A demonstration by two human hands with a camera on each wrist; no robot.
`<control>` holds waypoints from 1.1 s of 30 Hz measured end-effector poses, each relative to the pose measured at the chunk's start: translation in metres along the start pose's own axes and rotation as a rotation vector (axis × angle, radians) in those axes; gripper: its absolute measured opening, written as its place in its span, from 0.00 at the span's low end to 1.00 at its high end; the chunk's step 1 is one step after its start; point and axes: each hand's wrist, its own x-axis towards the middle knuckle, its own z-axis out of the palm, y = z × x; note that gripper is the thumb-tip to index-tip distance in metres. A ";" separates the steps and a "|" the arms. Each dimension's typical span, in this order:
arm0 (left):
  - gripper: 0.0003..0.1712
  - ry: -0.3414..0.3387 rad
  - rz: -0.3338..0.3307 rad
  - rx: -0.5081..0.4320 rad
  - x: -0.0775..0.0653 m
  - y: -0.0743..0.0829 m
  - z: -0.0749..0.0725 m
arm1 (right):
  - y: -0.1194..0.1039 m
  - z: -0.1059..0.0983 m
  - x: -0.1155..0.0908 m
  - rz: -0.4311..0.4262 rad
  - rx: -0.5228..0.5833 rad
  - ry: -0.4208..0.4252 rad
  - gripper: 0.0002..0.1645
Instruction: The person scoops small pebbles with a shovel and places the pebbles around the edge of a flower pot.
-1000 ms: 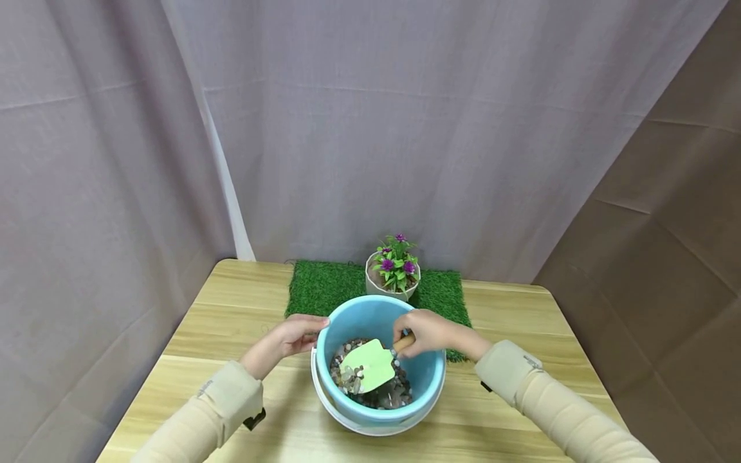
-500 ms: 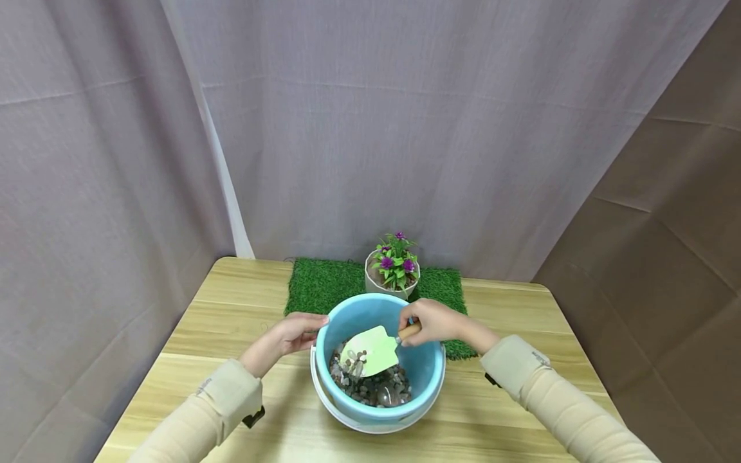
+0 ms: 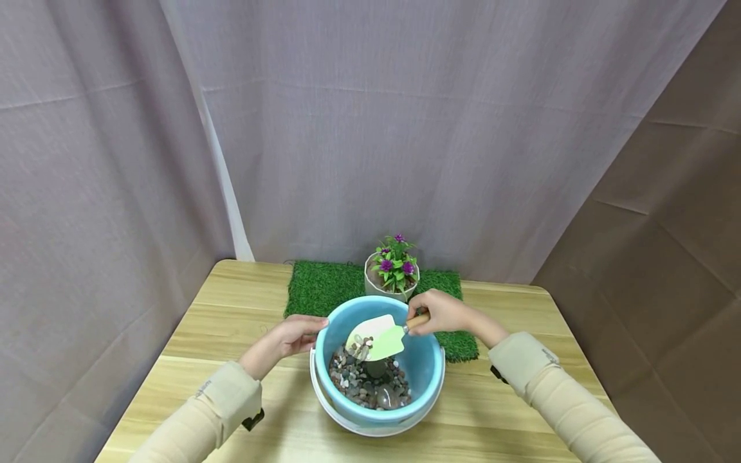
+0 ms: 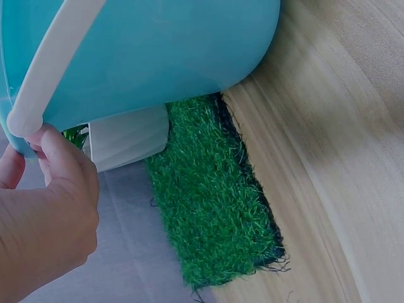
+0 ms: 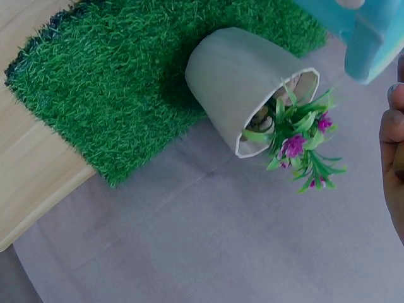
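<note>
My right hand (image 3: 437, 312) grips the wooden handle of a light green garden trowel (image 3: 390, 343) over the far right part of a blue bucket (image 3: 427, 376). On the blade lies a small heap of pebbles (image 3: 361, 348). Below it, more mixed pebbles (image 3: 361, 386) cover the bucket's bottom, with one larger clear, shiny piece (image 3: 387, 397) among them. At the left, my left hand (image 4: 60, 214) pinches the bucket's rim between thumb and fingers, beside the pivot of its white handle (image 4: 57, 60). In the right wrist view only part of the right hand (image 5: 392, 142) shows.
Behind the bucket, a white pot (image 3: 386, 295) of purple flowers (image 3: 386, 265) stands on a green artificial grass mat (image 3: 324, 286). All of this is on a wooden table (image 3: 231, 302), with grey curtains (image 3: 359, 141) at the back and sides.
The right hand has raised the trowel and moved it to the right and away, with pebbles still on the blade. The left hand has kept its place on the bucket's rim.
</note>
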 end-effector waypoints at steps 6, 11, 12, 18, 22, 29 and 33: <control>0.28 -0.007 0.005 0.003 0.000 0.000 0.000 | 0.006 -0.007 -0.004 0.034 0.007 0.025 0.07; 0.29 -0.026 0.012 0.001 0.000 0.001 0.000 | 0.011 -0.013 -0.008 0.047 0.039 0.031 0.06; 0.29 -0.026 0.012 0.002 0.000 0.001 0.000 | 0.013 -0.015 -0.009 0.050 0.045 0.031 0.06; 0.29 -0.027 0.011 -0.003 -0.001 0.000 -0.001 | 0.023 -0.023 -0.016 0.064 0.053 0.054 0.05; 0.29 -0.033 0.014 -0.006 -0.001 -0.001 -0.001 | 0.027 -0.028 -0.020 0.077 0.032 0.079 0.05; 0.29 -0.037 0.016 -0.006 0.000 0.000 -0.001 | 0.036 -0.037 -0.025 0.121 0.015 0.109 0.06; 0.29 -0.039 0.020 -0.004 0.000 0.000 -0.001 | 0.041 -0.042 -0.028 0.139 0.013 0.131 0.06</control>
